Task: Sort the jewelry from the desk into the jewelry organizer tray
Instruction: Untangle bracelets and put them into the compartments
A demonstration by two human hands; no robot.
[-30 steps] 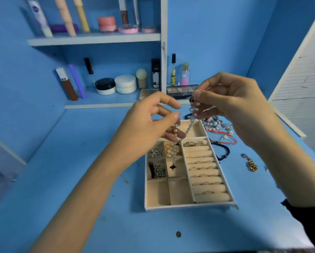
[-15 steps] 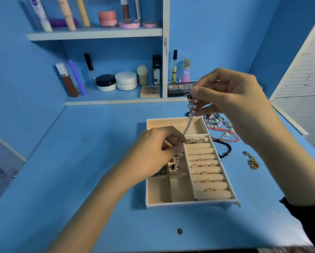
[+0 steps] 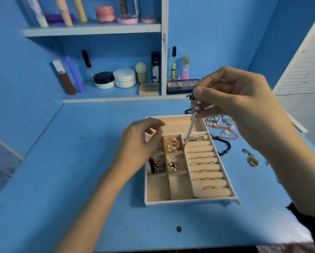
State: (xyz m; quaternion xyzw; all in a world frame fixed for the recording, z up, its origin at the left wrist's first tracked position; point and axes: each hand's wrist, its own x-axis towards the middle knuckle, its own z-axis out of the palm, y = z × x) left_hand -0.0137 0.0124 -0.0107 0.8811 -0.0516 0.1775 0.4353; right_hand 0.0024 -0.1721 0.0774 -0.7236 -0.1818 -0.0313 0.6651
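Pinching a pearl strand (image 3: 191, 125) w/ my right hand (image 3: 240, 99): thumb and forefinger are closed on its top end, the other fingers curled in behind. The hand is raised over the far right corner of the organizer tray (image 3: 189, 202). The strand hangs down, slanting a bit left, and its lower end reaches the top of the ring rolls (image 3: 206, 168). Can't tell if it touches there.

My left hand (image 3: 140, 145) comes in from the lower left and sits over the tray's far left compartments, covering most of one. Its fingers are loose and half-curled w/ the thumb near the forefinger, nothing in them that I can see. It's well apart from the strand.

Inside the tray:
- a pearl-and-gold cluster (image 3: 173, 144) in the compartment just right of my left hand
- small pearl pieces (image 3: 172, 163) in the one nearer me
- a silver chain w/ a dark piece (image 3: 157, 166) left of those
- thin rings tucked btwn the rolls

On the blue desk (image 3: 61, 161), right of the tray and partly behind my right hand and forearm:
- beaded bracelets (image 3: 214, 119)
- a red cord (image 3: 224, 127)
- a dark cord bracelet (image 3: 226, 147)
- a gold chain (image 3: 251, 160) farther right, lying alone

Near the desk's front edge there's a small brown round thing (image 3: 179, 229). At the back, shelves hold cosmetics, incl. an eyeshadow palette (image 3: 181, 85).
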